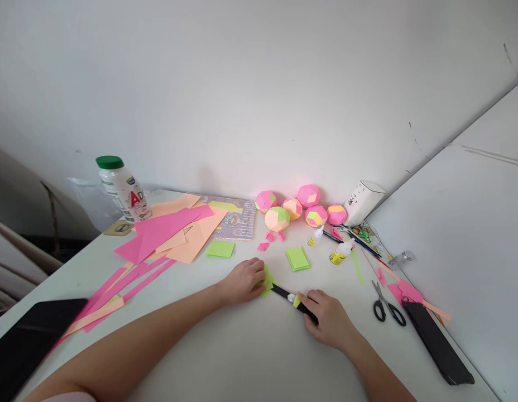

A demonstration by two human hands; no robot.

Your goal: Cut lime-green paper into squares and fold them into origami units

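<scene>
My left hand is closed on a small piece of green paper near the middle of the table, and its fingers cover part of the sheet. In my right hand is a black and yellow utility knife, its dark blade pointing left and reaching the paper's edge. A stack of green paper squares lies just beyond the knife. Another green paper stack sits farther left. Several small pink folded pieces rest behind my left hand.
Several paper balls stand against the wall. Glue bottles, scissors and a black case are to the right. Pink and peach paper, a white bottle and a black tablet-like slab occupy the left.
</scene>
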